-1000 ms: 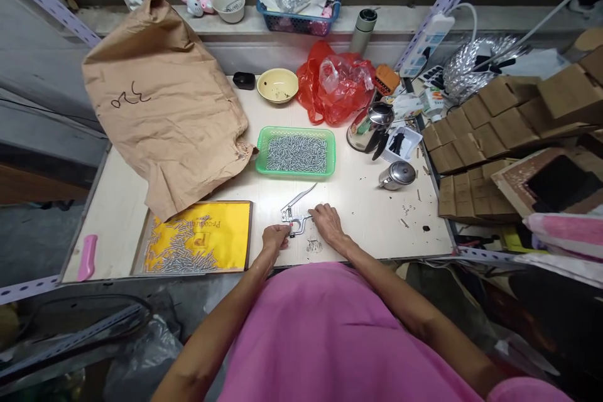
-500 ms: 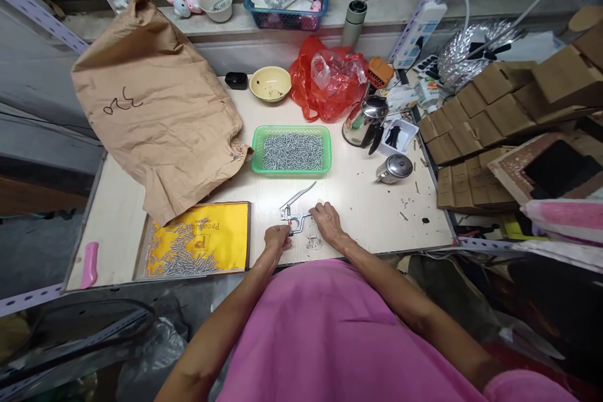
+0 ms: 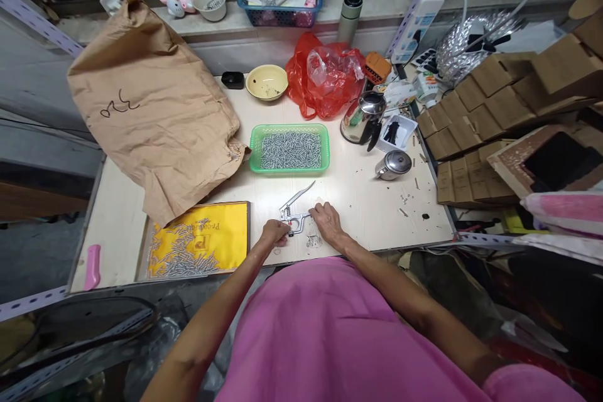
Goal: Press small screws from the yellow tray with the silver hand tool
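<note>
A grey metal plier-like hand tool (image 3: 298,218) lies at the table's front, its long upper lever raised and slanting up to the right. My right hand (image 3: 327,223) is closed on the end of its lower handle. At the tool's left end, my left hand (image 3: 276,232) is pinched beside the jaw; what its fingers hold is too small to make out. Beyond the tool stands a green basket (image 3: 289,169) full of small metal pins. More pins (image 3: 191,260) lie on a yellow printed sheet (image 3: 230,235) to the left.
A big brown paper bag (image 3: 160,113) leans at the left. Behind are a yellow bowl (image 3: 266,83), a red plastic bag (image 3: 325,78), a metal kettle (image 3: 362,118) and a lidded metal pot (image 3: 394,165). Cardboard boxes (image 3: 499,100) stack at the right. A pink handle (image 3: 93,267) lies front left.
My left hand has shifted slightly left and up along the tool's left end. The tool and my right hand stay in place. The view has moved a little.
</note>
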{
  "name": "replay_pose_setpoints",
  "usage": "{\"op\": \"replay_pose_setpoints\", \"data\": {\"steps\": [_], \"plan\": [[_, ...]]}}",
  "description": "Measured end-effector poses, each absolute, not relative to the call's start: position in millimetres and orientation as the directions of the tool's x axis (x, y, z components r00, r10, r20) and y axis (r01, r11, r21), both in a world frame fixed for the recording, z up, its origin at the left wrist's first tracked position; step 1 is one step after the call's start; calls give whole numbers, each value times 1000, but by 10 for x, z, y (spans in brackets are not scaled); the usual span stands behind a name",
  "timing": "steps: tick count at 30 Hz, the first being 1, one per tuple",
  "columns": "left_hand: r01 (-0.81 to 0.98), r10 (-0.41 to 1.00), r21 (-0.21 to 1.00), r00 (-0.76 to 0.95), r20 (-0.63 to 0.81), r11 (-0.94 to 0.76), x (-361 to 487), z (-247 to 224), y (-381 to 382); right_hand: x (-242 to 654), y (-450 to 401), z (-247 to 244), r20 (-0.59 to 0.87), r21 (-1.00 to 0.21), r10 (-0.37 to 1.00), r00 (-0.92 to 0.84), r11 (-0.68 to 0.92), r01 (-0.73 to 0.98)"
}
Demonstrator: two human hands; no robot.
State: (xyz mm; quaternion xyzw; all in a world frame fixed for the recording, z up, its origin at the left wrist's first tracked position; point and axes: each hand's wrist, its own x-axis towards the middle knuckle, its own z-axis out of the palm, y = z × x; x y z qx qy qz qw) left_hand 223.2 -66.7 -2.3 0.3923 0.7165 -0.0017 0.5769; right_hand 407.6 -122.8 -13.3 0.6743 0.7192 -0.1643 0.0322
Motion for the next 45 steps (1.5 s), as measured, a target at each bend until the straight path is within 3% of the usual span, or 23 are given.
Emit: {"op": "replay_pose_setpoints", "data": {"steps": [9, 21, 27, 35, 45], "plan": [[740, 461, 350, 61, -885, 575, 2223, 11, -718, 4062, -1462, -114, -272, -134, 960, -73, 37, 990], [794, 426, 275, 22, -904, 542, 2294, 63, -1034, 4089, -1696, 119, -374, -157, 925, -68, 10, 988], [830, 444, 277, 40, -895, 484, 2296, -12, -1246, 4127, -1884, 88, -373, -178, 924, -85, 18, 984], [915, 613, 314, 99, -784, 254, 2392, 96, -1423, 4201, -2088, 2, -328, -179, 940, -93, 35, 983], [875, 590, 317, 45, -806, 365, 2406, 3, -1463, 4233, -2039, 8, -298, -260, 948, -106, 26, 965]]}}
